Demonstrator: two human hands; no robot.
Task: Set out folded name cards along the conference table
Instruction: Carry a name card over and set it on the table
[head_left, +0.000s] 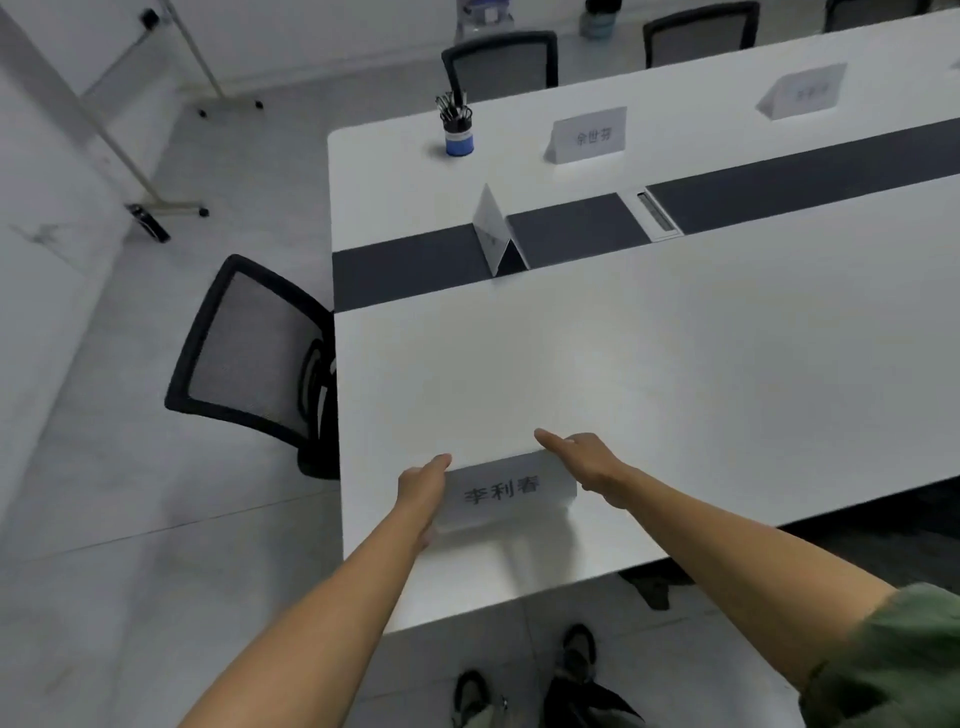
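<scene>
Three folded cards already stand on the conference table (675, 364) — one on the dark centre strip (496, 231), two along the far side (589, 136) (802, 92) — so the near side, judging by what shows, is only starting. The near card (506, 491) sits by the near edge, at the left end. The left hand (421, 486) and right hand (584, 457), fingers extended, bracket its ends, touching rather than gripping.

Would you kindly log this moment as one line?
step: placing name card | left hand, right hand: at its ends | where: table near edge
</scene>
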